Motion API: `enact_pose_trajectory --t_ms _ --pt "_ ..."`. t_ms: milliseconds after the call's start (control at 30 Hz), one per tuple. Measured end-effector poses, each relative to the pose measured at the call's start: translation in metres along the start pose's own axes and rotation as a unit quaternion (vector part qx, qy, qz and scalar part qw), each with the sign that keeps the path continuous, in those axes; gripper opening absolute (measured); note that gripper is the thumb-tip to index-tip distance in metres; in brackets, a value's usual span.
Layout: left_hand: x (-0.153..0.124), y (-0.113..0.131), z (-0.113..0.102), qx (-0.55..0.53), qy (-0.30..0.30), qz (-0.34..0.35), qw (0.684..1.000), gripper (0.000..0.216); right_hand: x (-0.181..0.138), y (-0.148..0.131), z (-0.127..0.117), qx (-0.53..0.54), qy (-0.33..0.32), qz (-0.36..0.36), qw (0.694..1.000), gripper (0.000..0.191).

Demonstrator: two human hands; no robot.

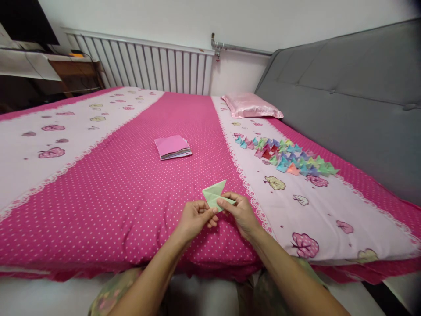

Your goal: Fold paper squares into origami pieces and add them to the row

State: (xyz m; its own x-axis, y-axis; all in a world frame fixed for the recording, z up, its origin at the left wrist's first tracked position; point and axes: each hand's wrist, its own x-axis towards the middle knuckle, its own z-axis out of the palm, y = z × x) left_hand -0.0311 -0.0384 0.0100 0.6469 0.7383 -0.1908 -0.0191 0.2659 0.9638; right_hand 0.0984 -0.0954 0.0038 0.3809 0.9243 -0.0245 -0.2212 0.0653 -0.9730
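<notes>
Pale green folded paper (213, 198) was held between the person's two hands, over the near part of the pink and white bed cover (138, 188). Taking the paper as the clock's centre, with twelve pointing away from the person, one of its sharp corners reached toward one o'clock and another toward three.

The left hand (196, 217), at about seven o'clock, was nearly closed, its thumb and curled fingers pinching the lower edge. The right hand (241, 214), at four o'clock, was partly curled as well, its thumb pressed on the front of the paper and its fingers behind it. The thumbs were just beside each other.

At about eleven o'clock a squarish stack of paper (173, 146) lay on the polka-dot band, a pink sheet on top. At two o'clock, many small folded paper pieces (291, 156) in blue, green, pink, red, orange and purple were grouped closely on the white band. Beyond them, toward one o'clock, lay a shiny pink pillow (251, 106), near the grey padded headboard (342, 83). A white radiator (141, 66) stood against the wall at eleven o'clock, and a table (74, 70) bearing a dark screen (28, 22) stood between ten and eleven.
</notes>
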Motion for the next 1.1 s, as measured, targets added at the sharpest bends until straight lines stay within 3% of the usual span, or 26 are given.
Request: enact_pose_trajectory --t_ms 300,533,667,900,1100 --pt "0.001 0.000 -0.002 0.081 0.014 0.083 0.993 0.023 0.001 -0.002 -0.001 -0.114 -0.001 -0.087 0.990 0.014" --pt "-0.002 0.009 -0.004 0.052 0.077 0.102 0.990 0.024 0.000 -0.003 -0.003 -0.181 -0.042 -0.070 0.980 0.015" --pt "0.001 0.005 -0.008 0.022 0.083 0.094 0.992 0.021 -0.001 -0.002 -0.001 -0.178 -0.049 -0.063 0.981 0.014" --pt "0.002 0.004 -0.011 0.007 0.074 0.086 0.993 0.022 0.000 -0.001 0.000 -0.165 -0.023 -0.065 0.984 0.027" --pt "0.002 0.002 -0.012 0.003 0.092 0.080 0.993 0.029 -0.003 -0.001 0.001 -0.235 0.024 -0.141 0.962 0.024"
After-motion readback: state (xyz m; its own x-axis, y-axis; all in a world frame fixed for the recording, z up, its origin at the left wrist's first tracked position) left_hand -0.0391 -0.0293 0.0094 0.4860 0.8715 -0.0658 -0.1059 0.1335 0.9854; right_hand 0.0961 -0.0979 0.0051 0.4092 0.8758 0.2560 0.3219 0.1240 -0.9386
